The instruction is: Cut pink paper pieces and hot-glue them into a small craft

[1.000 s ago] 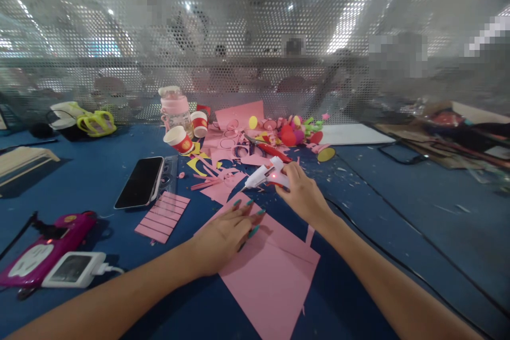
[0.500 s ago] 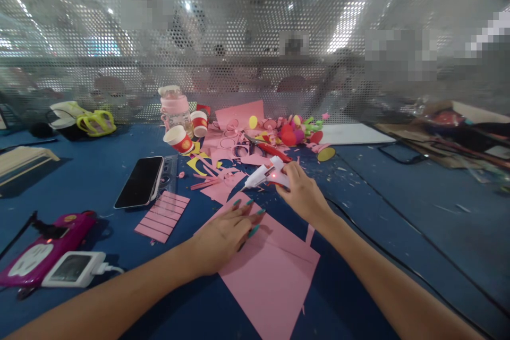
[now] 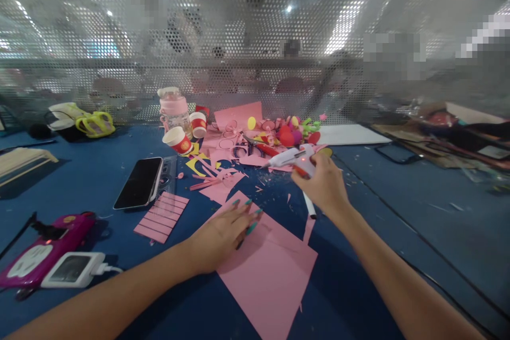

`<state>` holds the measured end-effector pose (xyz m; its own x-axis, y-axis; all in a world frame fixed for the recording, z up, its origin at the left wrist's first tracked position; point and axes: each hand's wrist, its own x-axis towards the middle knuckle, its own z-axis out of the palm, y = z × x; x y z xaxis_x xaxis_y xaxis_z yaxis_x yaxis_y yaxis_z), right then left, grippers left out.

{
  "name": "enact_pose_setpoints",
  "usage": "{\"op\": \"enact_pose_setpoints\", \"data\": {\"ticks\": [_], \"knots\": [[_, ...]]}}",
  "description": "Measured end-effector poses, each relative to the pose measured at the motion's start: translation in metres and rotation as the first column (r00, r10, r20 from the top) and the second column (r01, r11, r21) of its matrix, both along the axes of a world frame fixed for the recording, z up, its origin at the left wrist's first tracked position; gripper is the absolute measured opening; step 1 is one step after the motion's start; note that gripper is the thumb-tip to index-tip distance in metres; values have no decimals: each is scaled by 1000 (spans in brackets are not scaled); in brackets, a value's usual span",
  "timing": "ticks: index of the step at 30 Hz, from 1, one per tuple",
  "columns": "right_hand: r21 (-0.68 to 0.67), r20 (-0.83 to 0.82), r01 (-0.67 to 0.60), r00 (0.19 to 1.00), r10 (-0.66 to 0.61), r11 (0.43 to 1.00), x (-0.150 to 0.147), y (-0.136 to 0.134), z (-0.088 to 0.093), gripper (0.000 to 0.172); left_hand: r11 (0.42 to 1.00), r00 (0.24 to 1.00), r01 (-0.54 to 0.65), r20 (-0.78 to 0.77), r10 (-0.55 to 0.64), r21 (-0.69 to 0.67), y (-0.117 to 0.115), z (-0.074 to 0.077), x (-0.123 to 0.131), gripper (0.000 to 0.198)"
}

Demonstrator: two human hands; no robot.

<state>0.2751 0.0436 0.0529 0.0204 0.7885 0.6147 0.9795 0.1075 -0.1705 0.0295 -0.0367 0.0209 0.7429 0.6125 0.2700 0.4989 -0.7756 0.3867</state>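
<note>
Glue gun up in my right hand, left palm down on the pink sheet

Head view, and here's the play: my left hand (image 3: 221, 236) lies on the big pink sheet (image 3: 271, 287), fingers a little apart, teal nails toward its far corner. That sheet rests on the blue tabletop (image 3: 99, 159) right in front of me, turned so 1 corner points away.

Over to my right hand (image 3: 324, 183), and it's clamped around the grip of the white glue gun (image 3: 287, 158)! The nozzle aims left, beyond the sheet's far corner and clear of it, with a red light glowing on the gun's side. Whether the nozzle touches any scraps behind it, I can't tell.

Out on my left, a pink card with dark stripes (image 3: 162, 218) sits near a black-screened phone (image 3: 139, 183). Closer in, a magenta device (image 3: 66, 234) lies just beside a white device with a screen (image 3: 74, 268).

Far side now: 2 red-and-white paper cups (image 3: 178, 141) tilt beside a pink-topped bottle (image 3: 174, 109), pink scraps (image 3: 221, 186) spread nearby, and a perforated screen (image 3: 247, 21) stands behind it all.
</note>
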Motion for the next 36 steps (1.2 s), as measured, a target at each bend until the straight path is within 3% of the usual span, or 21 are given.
{"op": "enact_pose_setpoints", "data": {"ticks": [2, 5, 8, 11, 12, 14, 16, 18, 21, 26, 30, 34, 36], "knots": [[-165, 24, 84, 996, -82, 983, 13, 7, -1, 29, 998, 992, -61, 107, 64, -32, 1, 3, -2, 42], [-390, 127, 127, 988, -83, 912, 24, 15, -9, 26, 957, 913, -270, 286, 290, -107, 4, 10, -8, 30], [-356, 152, 213, 974, -168, 910, 23, 15, -16, 40, 872, 786, -471, 386, 484, -134, 12, 15, -15, 27], [-173, 95, 237, 970, -223, 956, 16, 7, -11, 51, 838, 725, -525, 439, 531, -147, 21, 14, -21, 29], [-100, 68, 186, 981, -180, 977, 13, 3, -6, 49, 828, 710, -536, 442, 548, -165, 23, 13, -22, 29], [26, -4, -28, 1000, 28, 999, 6, -5, 4, 32, 819, 700, -543, 438, 563, -185, 28, 10, -24, 28], [77, -165, -250, 951, 260, 965, -2, -14, 11, 18, 827, 711, -528, 434, 554, -192, 30, 8, -24, 27], [-15, -402, -452, 820, 408, 892, -11, -21, 13, 22, 846, 733, -498, 428, 529, -191, 30, 7, -23, 26], [-183, -659, -688, 616, 432, 702, -24, -28, 10, 33, 880, 780, -441, 409, 474, -177, 29, 8, -21, 26], [-282, -734, -775, 554, 392, 566, -35, -33, 7, 35, 919, 843, -384, 372, 389, -91, 28, 7, -19, 27], [-371, -721, -793, 574, 388, 484, -37, -36, 7, 32, 928, 858, -367, 361, 367, -70, 29, 6, -19, 26], [-425, -694, -773, 612, 379, 471, -36, -34, 5, 34, 878, 783, -447, 399, 477, -173, 24, 5, -18, 14], [-397, -703, -753, 617, 354, 524, -31, -29, 4, 35, 814, 701, -516, 413, 581, -268, 20, 5, -16, 29]]}}
